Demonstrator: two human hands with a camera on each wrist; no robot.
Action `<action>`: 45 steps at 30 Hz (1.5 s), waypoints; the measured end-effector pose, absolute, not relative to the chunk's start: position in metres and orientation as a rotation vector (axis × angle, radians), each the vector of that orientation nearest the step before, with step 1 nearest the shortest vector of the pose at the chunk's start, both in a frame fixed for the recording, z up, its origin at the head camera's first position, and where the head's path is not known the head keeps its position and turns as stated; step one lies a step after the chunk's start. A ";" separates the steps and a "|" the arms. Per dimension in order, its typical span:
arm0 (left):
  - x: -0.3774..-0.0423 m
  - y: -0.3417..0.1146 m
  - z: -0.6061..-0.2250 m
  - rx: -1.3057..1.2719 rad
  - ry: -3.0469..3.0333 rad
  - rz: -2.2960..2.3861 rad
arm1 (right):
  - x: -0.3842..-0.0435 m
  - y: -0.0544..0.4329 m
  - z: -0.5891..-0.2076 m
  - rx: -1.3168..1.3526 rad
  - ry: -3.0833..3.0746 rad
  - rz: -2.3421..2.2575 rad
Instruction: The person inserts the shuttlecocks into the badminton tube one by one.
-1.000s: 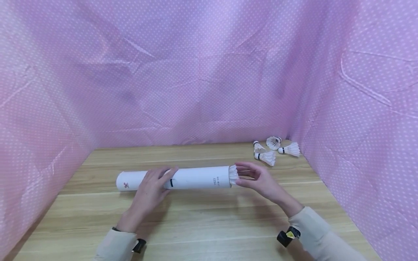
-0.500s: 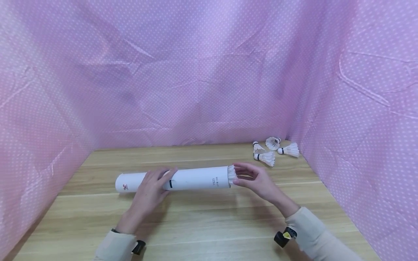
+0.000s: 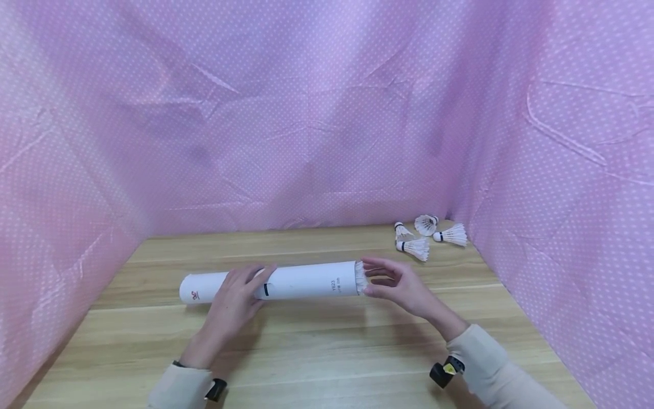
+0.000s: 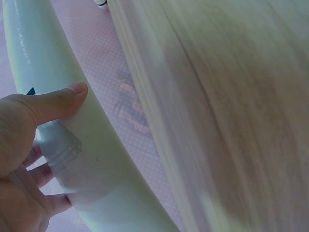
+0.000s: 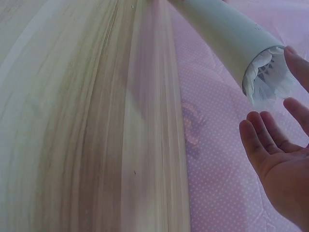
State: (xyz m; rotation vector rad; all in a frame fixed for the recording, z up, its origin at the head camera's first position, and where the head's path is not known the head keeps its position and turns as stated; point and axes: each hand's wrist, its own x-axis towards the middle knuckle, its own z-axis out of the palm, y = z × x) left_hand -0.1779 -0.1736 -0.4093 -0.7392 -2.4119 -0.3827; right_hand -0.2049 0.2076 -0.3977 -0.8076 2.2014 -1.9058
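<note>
A long white shuttlecock tube (image 3: 306, 281) lies sideways above the tabletop, its right end uncovered. My left hand (image 3: 236, 295) grips the tube left of its middle, with the thumb (image 4: 63, 99) across the near side and the fingers under and behind. From the right mouth pokes the white feather skirt of a shuttlecock (image 3: 360, 278); its cork lies hidden inside. Around that skirt stands my right hand (image 3: 401, 287), fingers spread and relaxed. In the right wrist view the thumb reaches the feather rim (image 5: 270, 79), while the other fingertips (image 5: 252, 118) hang apart from the mouth.
Several loose shuttlecocks (image 3: 415, 248) lie in a cluster at the back right corner of the wooden table (image 3: 306, 352). Pink dotted cloth (image 3: 306, 142) rises behind the table and along both sides. Black wrist cameras (image 3: 445, 372) sit below both cuffs.
The feather skirt sticks out of the tube slightly less than a second ago, and the right hand has shifted a little left with it. The left hand keeps its hold.
</note>
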 end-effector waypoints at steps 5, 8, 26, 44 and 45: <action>-0.177 -0.174 -0.409 -0.750 -2.402 -0.379 | -0.205 0.209 -0.399 -0.862 2.196 -1.892; -0.177 -0.173 -0.409 -0.745 -2.405 -0.377 | -0.204 0.207 -0.400 -0.871 2.214 -1.904; -0.175 -0.171 -0.408 -0.731 -2.449 -0.382 | -0.203 0.201 -0.401 -0.858 2.294 -1.902; -0.175 -0.171 -0.407 -0.753 -2.443 -0.379 | -0.205 0.199 -0.403 -0.958 2.381 -1.890; -0.175 -0.171 -0.406 -0.751 -2.444 -0.380 | -0.206 0.199 -0.403 -0.959 2.382 -1.889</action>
